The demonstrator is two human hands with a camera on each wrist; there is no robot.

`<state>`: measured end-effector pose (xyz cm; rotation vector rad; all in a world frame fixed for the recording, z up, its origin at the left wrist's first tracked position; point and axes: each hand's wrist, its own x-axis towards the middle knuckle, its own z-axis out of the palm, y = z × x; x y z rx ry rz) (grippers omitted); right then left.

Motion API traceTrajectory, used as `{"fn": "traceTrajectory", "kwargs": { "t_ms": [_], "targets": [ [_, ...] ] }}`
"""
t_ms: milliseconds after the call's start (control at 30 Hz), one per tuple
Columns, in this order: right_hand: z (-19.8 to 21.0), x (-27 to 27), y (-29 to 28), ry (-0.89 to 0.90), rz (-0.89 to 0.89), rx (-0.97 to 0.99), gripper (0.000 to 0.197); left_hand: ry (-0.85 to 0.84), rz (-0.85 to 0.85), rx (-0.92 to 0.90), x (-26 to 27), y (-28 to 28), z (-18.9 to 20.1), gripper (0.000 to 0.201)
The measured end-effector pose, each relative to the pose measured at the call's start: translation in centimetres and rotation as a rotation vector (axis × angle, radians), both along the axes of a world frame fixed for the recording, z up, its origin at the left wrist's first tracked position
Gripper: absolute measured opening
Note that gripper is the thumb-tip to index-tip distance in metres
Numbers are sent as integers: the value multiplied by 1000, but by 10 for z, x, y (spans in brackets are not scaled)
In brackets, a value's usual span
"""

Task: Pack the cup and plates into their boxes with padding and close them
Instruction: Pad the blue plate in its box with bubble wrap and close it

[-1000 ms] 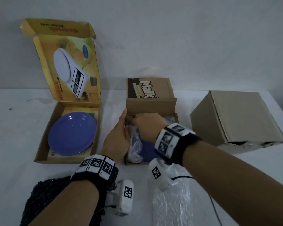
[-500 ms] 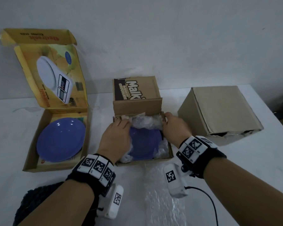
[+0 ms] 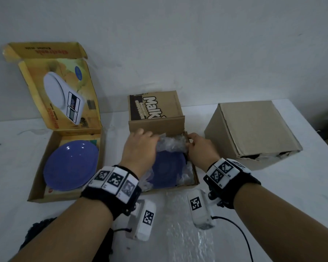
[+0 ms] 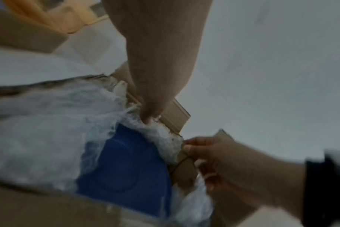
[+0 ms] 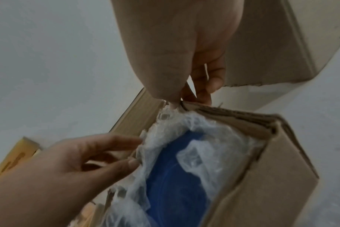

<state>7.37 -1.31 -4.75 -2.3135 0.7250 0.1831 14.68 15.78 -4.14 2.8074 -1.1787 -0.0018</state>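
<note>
- A blue plate (image 3: 166,170) is seen lying in the open brown box (image 3: 194,173) at mid-table, ringed by crumpled bubble wrap (image 3: 171,145).
- The wrap's far edge is pinched by the left hand (image 3: 139,148) and by the right hand (image 3: 201,150).
- The plate's near rim is hidden by the left wrist.
- A second plate (image 3: 71,165) is shown in the yellow box (image 3: 36,183).

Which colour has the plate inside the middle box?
Blue; the plate shows best in the right wrist view.
</note>
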Motion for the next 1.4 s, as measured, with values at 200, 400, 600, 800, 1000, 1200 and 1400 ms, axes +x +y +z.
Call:
{"fn": "traceTrajectory", "kwargs": {
  "t_ms": [200,400,600,800,1000,1200,1400],
  "targets": [
    [-6,0,-3,-51,-44,149,27,219,-174,52,-9,-34,-17,67],
    [-13,0,-5,-80,-57,184,28,135,-122,189,-14,-46,-22,54],
    [-15,-3,-9,-89,-48,221,34,166,-92,208,-17,-52,-16,53],
    [-17,-3,-11,-99,-112,336,37,337,5,-61,-40,-43,-13,65],
    [-17,-4,-7,-96,-79,285,36,188,96,9,-54,-51,-36,85],
    [-17,-4,-5,-92,-53,250,34,209,49,-27,-45,-42,-38,89],
    [-21,-8,-5,-36,-44,191,32,243,238,-490,-18,33,-11,25]
  ]
}}
